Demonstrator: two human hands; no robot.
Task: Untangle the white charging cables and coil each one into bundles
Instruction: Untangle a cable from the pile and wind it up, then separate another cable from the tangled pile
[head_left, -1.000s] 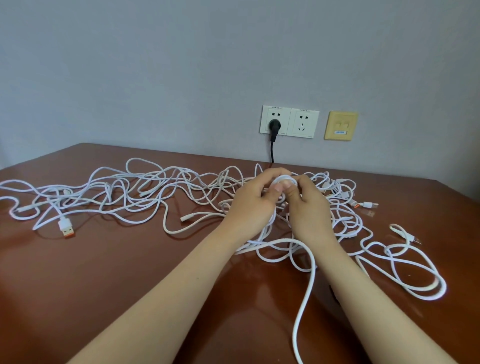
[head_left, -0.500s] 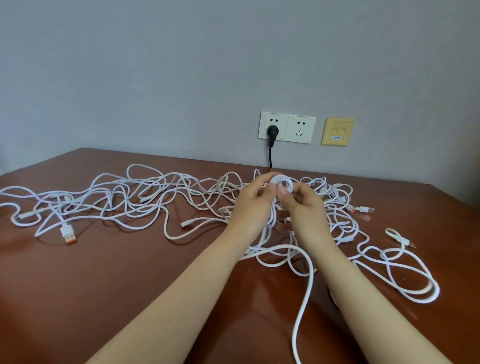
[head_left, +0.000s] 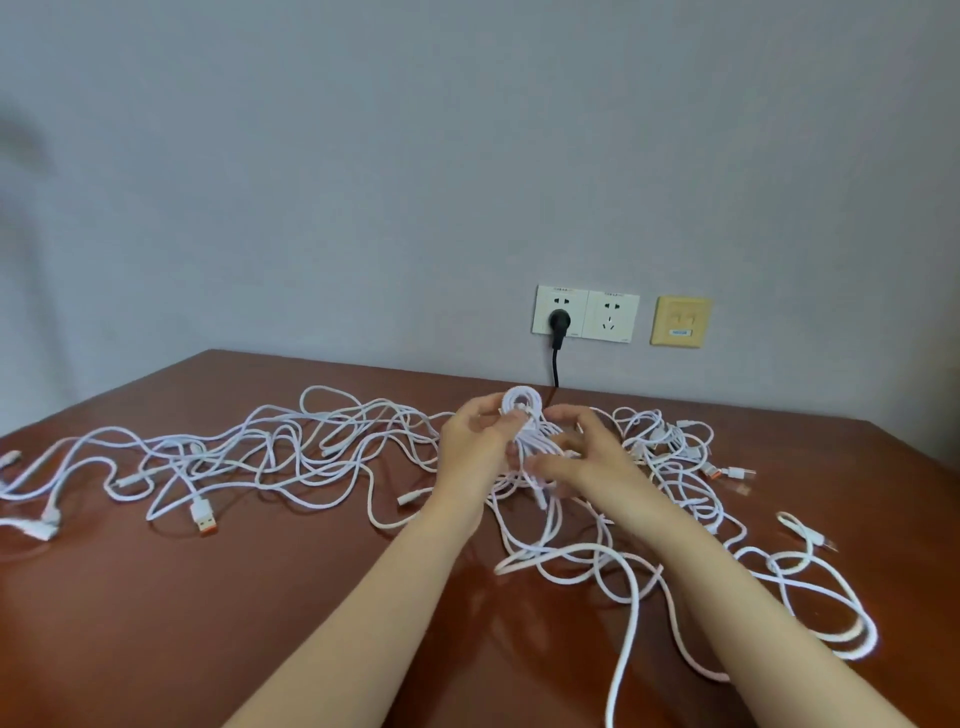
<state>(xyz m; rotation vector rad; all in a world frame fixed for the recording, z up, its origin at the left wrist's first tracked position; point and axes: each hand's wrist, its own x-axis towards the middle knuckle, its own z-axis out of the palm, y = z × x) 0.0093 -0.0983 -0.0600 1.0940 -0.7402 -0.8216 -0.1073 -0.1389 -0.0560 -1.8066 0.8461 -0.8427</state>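
White charging cables (head_left: 291, 452) are lying in one loose tangle across the reddish-brown wooden desk (head_left: 234, 634), reaching from its left edge to its right side. The number of separate cables cannot be told, because the strands are crossing one another throughout.

One small coil (head_left: 522, 402) is being held above the middle of the tangle, near the far edge of the desk. The left hand (head_left: 475, 447) is gripping it: thumb and fingers are curling round the lower part of the coil, so this grip is narrow and holding the coil. Several strands are hanging from the coil down to the heap on the desk.

The right hand (head_left: 592, 457) is positioned just beside the coil, with its fingers curved over those hanging strands. Whether this grip is closing on the strands or only touching them cannot be told.

Two orange-tipped USB connectors are visible: one (head_left: 203, 517) is lying at the left front of the tangle, and one (head_left: 716, 472) is lying at the right. One doubled loop (head_left: 831, 618) is lying at the right front, apart from both hands.

Two white wall sockets (head_left: 610, 317) are sitting side by side on the wall behind the desk. One black plug (head_left: 558, 322) is occupying the left socket. One yellow wall plate (head_left: 680, 320) is mounted to their right.
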